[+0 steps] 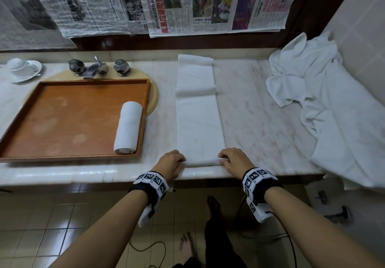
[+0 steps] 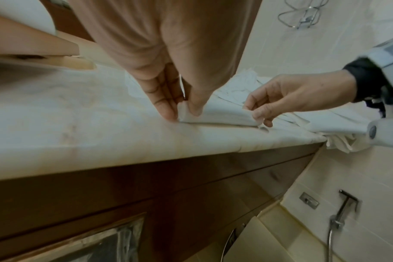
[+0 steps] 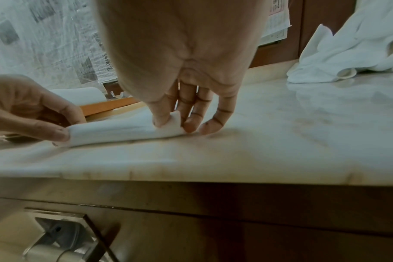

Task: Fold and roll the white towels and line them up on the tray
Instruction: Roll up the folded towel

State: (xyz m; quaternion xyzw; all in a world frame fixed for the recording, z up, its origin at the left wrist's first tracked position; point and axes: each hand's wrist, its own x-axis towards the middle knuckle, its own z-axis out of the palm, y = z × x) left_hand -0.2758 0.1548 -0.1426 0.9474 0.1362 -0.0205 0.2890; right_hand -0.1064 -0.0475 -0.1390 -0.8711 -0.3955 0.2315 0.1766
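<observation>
Tray: wooden, rect., held 1 rolled towel, cylinder, at R wall.
Strip towel: soft, flat on marble worktop.
Fingers: left hand & right hand each pinched strip's near rolled end.

The newspaper on the wall shows "12" (Chinese headlines too blurred).

One rolled towel lies on one wooden tray at left. One folded towel strip runs up the centre. One heap of loose towels sits at right; how many it holds cannot be told. Two tap handles and one cup stand at upper left.
</observation>
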